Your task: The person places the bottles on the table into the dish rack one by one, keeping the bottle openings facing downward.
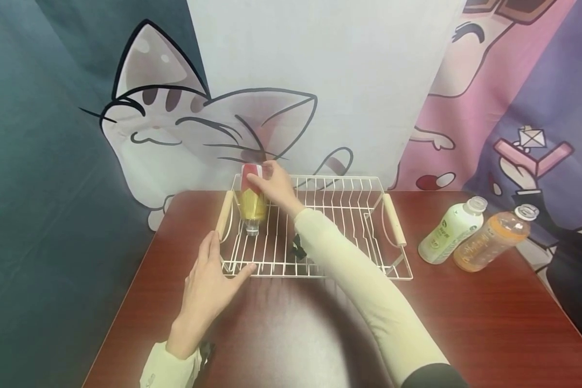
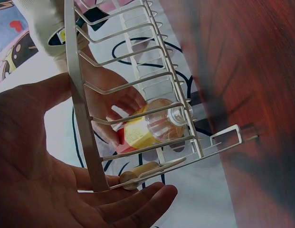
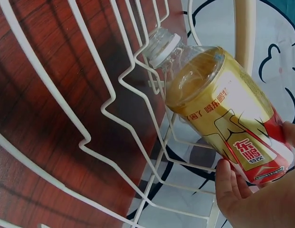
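Observation:
A drink bottle with a gold and red label is upside down at the left end of a cream wire rack. My right hand grips it by its red base. In the right wrist view, the clear cap of the bottle points down among the bent wires. My left hand touches the rack's front left corner, fingers extended along the side and thumb spread toward the front rail. The left wrist view has the thumb of the left hand against the rail and fingers beside the wooden handle end.
A pale green bottle and an orange drink bottle stand on the brown table right of the rack. Wooden handles rise at the rack's ends. A cartoon-printed cloth hangs behind.

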Demonstrator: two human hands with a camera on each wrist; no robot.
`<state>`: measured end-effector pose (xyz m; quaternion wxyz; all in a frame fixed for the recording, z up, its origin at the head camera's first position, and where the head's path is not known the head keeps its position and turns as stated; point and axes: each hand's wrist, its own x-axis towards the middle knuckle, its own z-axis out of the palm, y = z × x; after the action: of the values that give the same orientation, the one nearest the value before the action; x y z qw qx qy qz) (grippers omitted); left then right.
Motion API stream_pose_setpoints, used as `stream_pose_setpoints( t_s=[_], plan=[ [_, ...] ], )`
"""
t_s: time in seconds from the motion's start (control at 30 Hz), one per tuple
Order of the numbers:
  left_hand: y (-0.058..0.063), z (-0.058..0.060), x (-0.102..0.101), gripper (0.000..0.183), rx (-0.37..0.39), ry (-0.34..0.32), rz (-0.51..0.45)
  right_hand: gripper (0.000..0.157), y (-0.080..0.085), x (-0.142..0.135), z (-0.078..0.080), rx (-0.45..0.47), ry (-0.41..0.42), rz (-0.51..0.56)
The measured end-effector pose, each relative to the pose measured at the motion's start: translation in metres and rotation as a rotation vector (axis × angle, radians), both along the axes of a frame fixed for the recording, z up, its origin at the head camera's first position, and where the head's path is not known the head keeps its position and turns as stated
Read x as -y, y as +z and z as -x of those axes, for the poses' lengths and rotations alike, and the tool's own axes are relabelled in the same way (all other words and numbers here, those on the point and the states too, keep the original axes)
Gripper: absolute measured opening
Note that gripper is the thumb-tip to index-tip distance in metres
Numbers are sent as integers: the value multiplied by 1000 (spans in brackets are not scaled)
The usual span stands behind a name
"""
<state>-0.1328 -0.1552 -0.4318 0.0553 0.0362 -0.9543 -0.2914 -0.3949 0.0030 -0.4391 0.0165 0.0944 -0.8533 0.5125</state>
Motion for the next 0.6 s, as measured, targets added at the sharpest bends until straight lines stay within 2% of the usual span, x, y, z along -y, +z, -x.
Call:
stream_pose_setpoints(
  t_s=[0.07,0.1,0.23,0.27,0.37,0.6],
  plan=[
    [0,0,0,120,1,0,-3,86,-3,0,4,17,-8,-27],
    [0,0,0,120,3,0,-3,89,-14,-1,14,6,8,-3],
    [0,0,0,120,6,2,-1,84,14,-5,-13,31,28,-7],
    [0,0,0,120,7,1,0,83,14,-7,-14,22,42,1],
    [0,0,0,120,7,-1,1,78,30,-10,-32,20,49,-28],
    [-1,0,0,121,0,-2,2,82,34,-12,-38,28,73,-68]
  ],
)
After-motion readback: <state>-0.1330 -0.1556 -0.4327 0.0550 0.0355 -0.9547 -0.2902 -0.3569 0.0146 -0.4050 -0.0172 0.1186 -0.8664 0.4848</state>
